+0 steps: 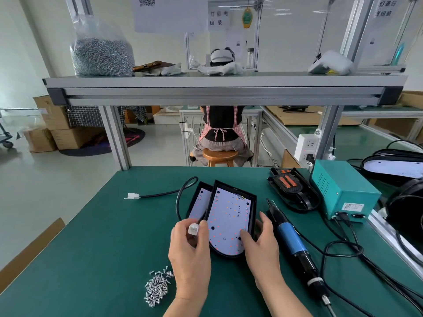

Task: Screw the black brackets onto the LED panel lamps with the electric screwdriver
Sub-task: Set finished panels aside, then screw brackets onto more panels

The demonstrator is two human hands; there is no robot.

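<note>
Gripping the front LED panel lamp (230, 221) on the green tabletop (91, 248): right hand (261, 245) holds its near right edge, thumb on the white LED board, fingers curled round the black rim. Left hand (190, 250) pinches a white connector plug (193, 229) right at the lamp's left edge. Second lamp (201, 202) sits behind-left, partly covered by the front one. Electric screwdriver (290, 240) lies unheld just right of the right hand, and loose screws (158, 287) are piled near the left wrist. No bracket visible on either lamp, so screwing looks not yet started.

Handling, my read: the lamp is light and rigid, a thin plastic tray. The exposed LED board is likely fragile, so hold by the black rim and keep fingers off the LEDs. It could slide on the mat under driver pressure, so pin it down flat.
</note>
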